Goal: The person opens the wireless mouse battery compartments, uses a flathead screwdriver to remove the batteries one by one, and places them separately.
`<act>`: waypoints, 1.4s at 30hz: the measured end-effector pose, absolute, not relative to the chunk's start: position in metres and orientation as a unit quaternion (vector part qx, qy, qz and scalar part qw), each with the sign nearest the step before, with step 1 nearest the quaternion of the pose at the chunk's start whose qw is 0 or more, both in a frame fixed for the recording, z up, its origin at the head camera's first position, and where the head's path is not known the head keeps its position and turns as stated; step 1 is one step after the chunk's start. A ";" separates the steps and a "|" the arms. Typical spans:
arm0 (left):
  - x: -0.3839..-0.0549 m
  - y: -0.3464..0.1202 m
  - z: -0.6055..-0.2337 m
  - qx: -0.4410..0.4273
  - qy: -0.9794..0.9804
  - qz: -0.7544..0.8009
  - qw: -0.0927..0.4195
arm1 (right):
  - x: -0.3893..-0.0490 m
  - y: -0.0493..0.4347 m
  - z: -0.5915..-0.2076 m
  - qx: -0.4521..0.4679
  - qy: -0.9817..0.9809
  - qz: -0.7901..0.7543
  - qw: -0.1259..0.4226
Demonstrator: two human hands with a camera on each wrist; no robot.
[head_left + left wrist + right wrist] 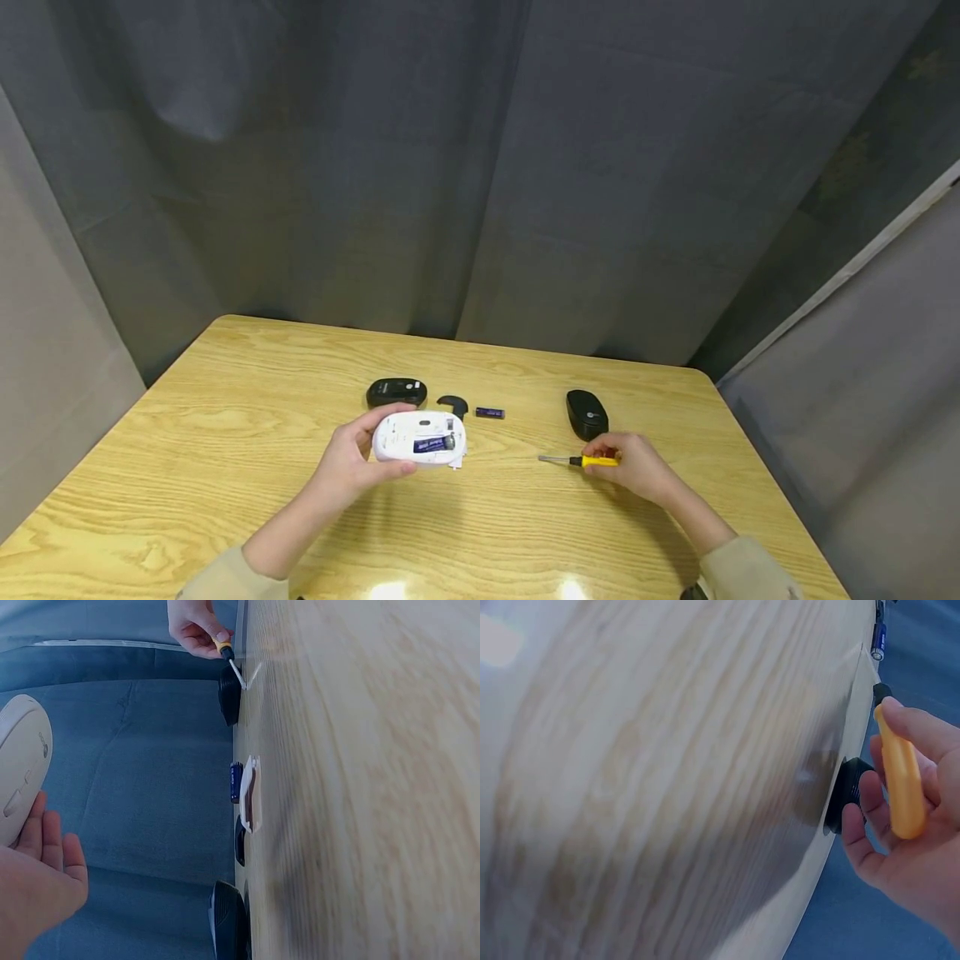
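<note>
My left hand (358, 457) grips a white computer mouse (396, 423) by its left end, above the table. Its underside faces me, and a dark blue battery (430, 445) sits in the uncovered compartment. In the left wrist view the same mouse (24, 754) shows its outer shell. My right hand (632, 464) pinches a screwdriver (600, 461) by its yellow handle, the metal shaft pointing left, low over the table. The right wrist view shows thumb and fingers around that handle (901, 780). Just behind the right hand is a black mouse (587, 414).
Another black mouse (396, 391) lies upside down at the back left. Beside it are a black cover (453, 405) and a loose blue battery (490, 412). A white cover (250, 793) lies partly behind the held mouse. Grey curtains (480, 167) stand behind the wooden table (225, 400).
</note>
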State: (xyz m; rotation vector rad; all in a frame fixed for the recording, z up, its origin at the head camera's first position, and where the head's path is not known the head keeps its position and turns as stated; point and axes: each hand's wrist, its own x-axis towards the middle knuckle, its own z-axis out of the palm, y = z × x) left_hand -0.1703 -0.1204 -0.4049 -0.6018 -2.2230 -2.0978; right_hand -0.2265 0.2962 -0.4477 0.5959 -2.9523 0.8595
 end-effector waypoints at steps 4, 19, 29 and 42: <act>-0.170 -0.120 -0.404 -0.191 -0.718 -0.669 0.016 | -0.228 0.296 -0.449 0.190 -0.946 0.262 -0.002; -0.167 -0.119 -0.402 -0.188 -0.722 -0.666 0.019 | -0.233 0.294 -0.456 0.170 -0.953 0.248 -0.029; -0.168 -0.118 -0.404 -0.188 -0.729 -0.657 0.025 | -0.233 0.297 -0.457 0.182 -0.947 0.262 -0.034; -0.169 -0.115 -0.401 -0.161 -0.748 -0.643 0.025 | -0.224 0.295 -0.429 0.170 -0.945 0.280 -0.017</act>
